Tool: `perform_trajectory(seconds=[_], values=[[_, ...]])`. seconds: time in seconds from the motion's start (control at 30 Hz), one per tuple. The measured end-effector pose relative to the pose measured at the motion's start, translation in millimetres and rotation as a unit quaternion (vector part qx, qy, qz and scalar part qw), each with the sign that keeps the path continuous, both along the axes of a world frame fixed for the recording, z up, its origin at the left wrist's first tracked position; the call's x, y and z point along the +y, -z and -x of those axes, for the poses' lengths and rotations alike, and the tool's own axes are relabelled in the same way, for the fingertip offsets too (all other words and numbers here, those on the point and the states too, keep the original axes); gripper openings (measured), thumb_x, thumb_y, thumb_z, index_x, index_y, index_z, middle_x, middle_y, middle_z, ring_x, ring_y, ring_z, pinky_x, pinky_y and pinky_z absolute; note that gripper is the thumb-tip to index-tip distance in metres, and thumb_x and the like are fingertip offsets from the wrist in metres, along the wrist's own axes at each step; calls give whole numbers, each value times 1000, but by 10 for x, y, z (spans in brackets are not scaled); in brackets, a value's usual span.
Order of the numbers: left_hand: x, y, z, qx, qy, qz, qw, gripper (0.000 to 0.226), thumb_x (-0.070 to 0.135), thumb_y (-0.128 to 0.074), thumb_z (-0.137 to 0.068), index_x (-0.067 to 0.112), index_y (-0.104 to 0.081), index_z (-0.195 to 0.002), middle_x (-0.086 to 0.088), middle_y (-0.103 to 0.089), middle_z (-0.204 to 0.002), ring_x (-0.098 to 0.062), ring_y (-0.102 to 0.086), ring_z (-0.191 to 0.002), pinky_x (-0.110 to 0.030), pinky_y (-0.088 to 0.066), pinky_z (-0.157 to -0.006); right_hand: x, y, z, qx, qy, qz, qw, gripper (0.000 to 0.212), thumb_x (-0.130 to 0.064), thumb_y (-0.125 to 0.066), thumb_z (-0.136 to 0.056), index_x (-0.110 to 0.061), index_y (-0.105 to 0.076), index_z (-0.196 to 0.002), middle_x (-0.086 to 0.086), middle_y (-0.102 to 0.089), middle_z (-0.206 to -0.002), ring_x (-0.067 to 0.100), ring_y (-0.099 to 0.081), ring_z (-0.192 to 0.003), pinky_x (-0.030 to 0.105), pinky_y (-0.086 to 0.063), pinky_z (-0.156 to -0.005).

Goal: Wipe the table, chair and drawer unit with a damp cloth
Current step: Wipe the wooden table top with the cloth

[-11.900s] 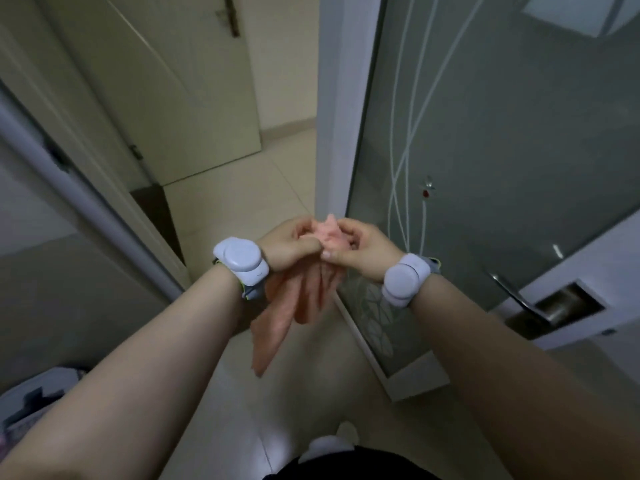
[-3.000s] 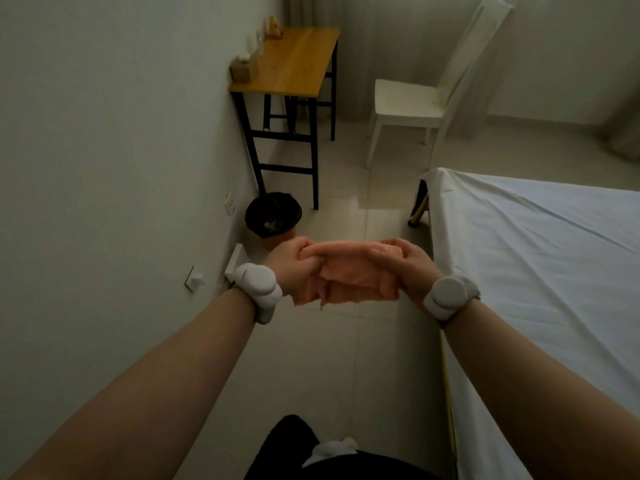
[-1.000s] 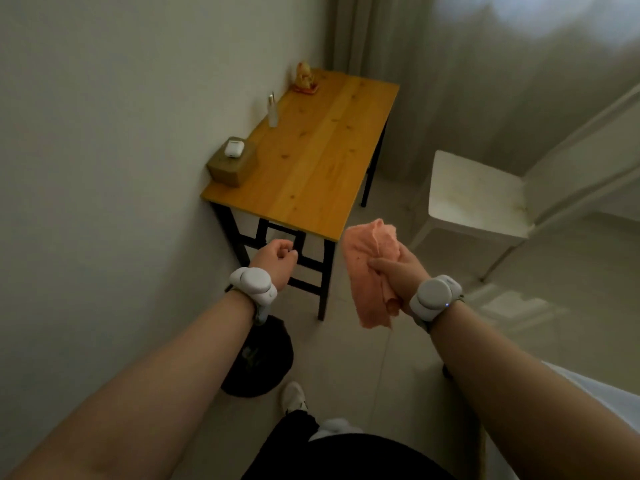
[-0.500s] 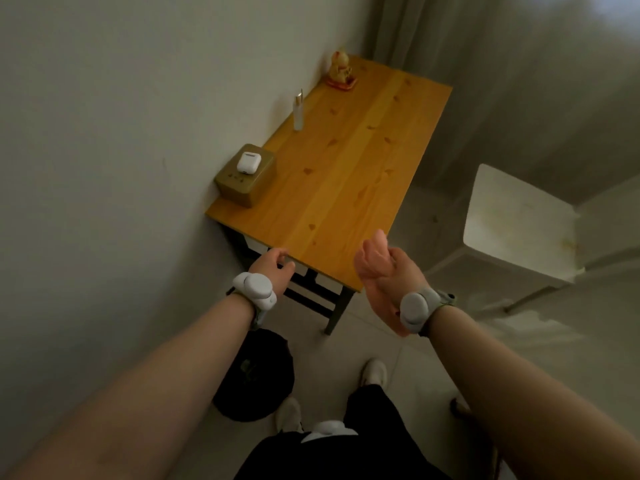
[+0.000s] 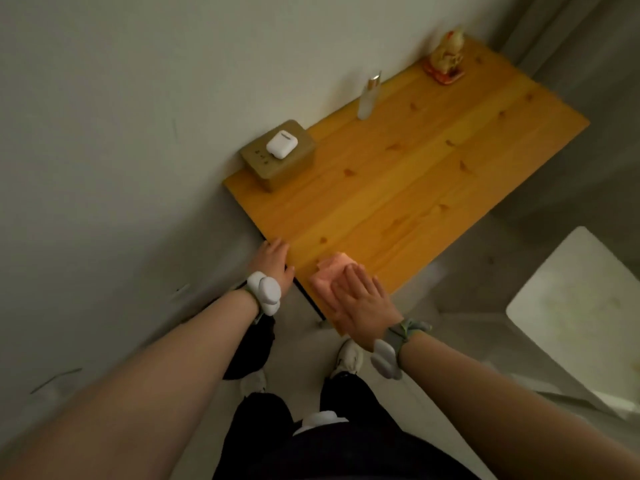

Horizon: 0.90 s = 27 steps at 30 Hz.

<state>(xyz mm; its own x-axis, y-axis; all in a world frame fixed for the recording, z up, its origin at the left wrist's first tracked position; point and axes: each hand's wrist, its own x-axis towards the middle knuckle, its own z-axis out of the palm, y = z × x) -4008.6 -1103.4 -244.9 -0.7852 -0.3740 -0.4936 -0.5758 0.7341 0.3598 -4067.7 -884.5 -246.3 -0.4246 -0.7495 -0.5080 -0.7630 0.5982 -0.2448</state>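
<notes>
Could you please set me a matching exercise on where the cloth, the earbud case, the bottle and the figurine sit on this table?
Things:
1. pink cloth
2. white earbud case
3. bottle
4. figurine

Places:
a. far corner of the table
b. on top of the tan box
c. under the flat right hand, at the near edge
d. upright beside the wall

Pairs: 1-c, 2-b, 3-d, 4-a

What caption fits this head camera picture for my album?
Right hand presses a pink cloth flat on the wooden table, left hand at its edge.
</notes>
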Motion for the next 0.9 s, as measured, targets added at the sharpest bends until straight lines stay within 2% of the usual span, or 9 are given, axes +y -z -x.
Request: perform_trajectory(seconds=[0.07,0.13,0.23,0.37,0.53,0.63,0.73,0.8,0.9], values=[[17,62,-65,8,24,60,998,51,24,-46,-94,12,-32,-141,-5,-17,-155,-27,-15,-143,-44,-25,-112,-8,21,40,-9,-36,22,999,58,-48,-24,-98,-25,-9,-150,5,12,-159,26,20,-144,46,-1,-117],[58,122,-115,-6,10,103,995,51,25,-47,-93,18,-31,-141,1,-15,-156,-25,-13,-143,-49,-20,-112,-72,55,171,-24,-95,29,995,61,-47,-27,-99,-20,-9,-151,5,12,-159,27,18,-144,46,-5,-118],[39,145,-113,-37,23,121,992,60,28,-49,-90,27,-23,-144,9,-9,-157,-23,-8,-145,-53,-9,-113,-273,52,325,-9,-129,37,991,62,-44,-29,-100,-16,-8,-151,6,10,-159,27,15,-145,47,-7,-117],[69,155,-107,-36,5,135,990,63,23,-49,-88,31,-21,-144,11,-10,-157,-22,-11,-145,-56,0,-112,-614,101,671,3,-142,15,990,65,-28,-37,-99,-19,2,-151,5,18,-157,25,20,-143,44,-1,-117],[80,128,-132,-33,-4,128,991,64,22,-47,-90,32,-16,-146,12,-8,-157,-23,-10,-145,-57,1,-112,-619,130,1110,22,-32,-10,999,84,-36,-51,-91,-21,7,-150,4,22,-156,24,23,-142,42,1,-116],[85,119,-162,-22,-3,120,993,61,19,-42,-92,30,-17,-146,11,-6,-157,-23,-9,-145,-56,2,-112,-312,158,988,54,42,7,998,90,-30,-53,-85,-20,9,-149,5,21,-156,25,22,-143,41,6,-115],[69,84,-171,-11,-2,104,995,59,17,-40,-93,28,-19,-146,10,-6,-158,-22,-10,-145,-56,2,-113,-135,159,645,30,37,60,997,77,-18,-38,-85,-30,4,-148,6,15,-158,23,21,-142,40,11,-113],[66,45,-143,4,-13,88,996,56,15,-40,-93,26,-24,-145,8,-11,-157,-19,-13,-144,-55,2,-114,-242,155,507,15,-21,74,997,72,-16,-37,-89,-33,-2,-149,8,10,-158,28,17,-144,40,11,-112],[57,21,-108,51,-70,71,994,50,14,-40,-93,24,-34,-141,5,-23,-154,-14,-17,-143,-53,-1,-115,-629,184,517,13,-97,64,993,61,-29,-36,-96,-33,-7,-150,9,9,-159,29,14,-145,42,6,-115]])
